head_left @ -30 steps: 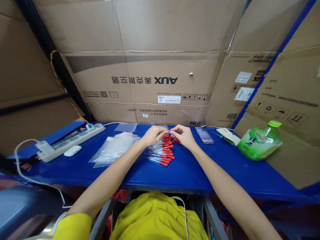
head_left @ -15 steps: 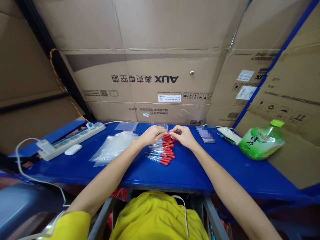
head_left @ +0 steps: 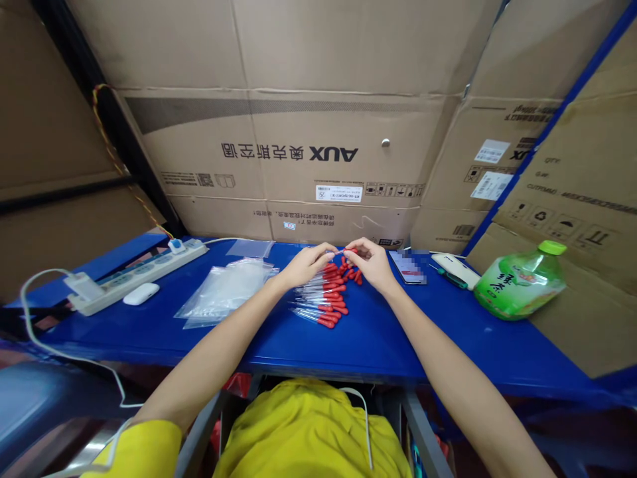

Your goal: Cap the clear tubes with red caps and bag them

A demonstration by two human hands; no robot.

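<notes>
- Two hands meet over the far middle of the blue table (head_left: 398, 332), raised just clear of its surface.
- One dropper (head_left: 344, 251), thin with a red bulb, bridges the small gap between them; its long axis runs left to right, roughly level.
- Left hand (head_left: 308, 264) pinches its left end, thumb and forefinger closed on it; right hand (head_left: 371, 264) pinches the red end likewise, so neither hand is nearer.
- Just below the fingers lies a row of droppers (head_left: 322, 302), side by side, bulbs pointing right.
- Loose red bulbs (head_left: 354, 274) sit under the right hand.
- Plastic bags (head_left: 226, 292) lie well to the left, a phone (head_left: 408, 267) just to the right.
</notes>
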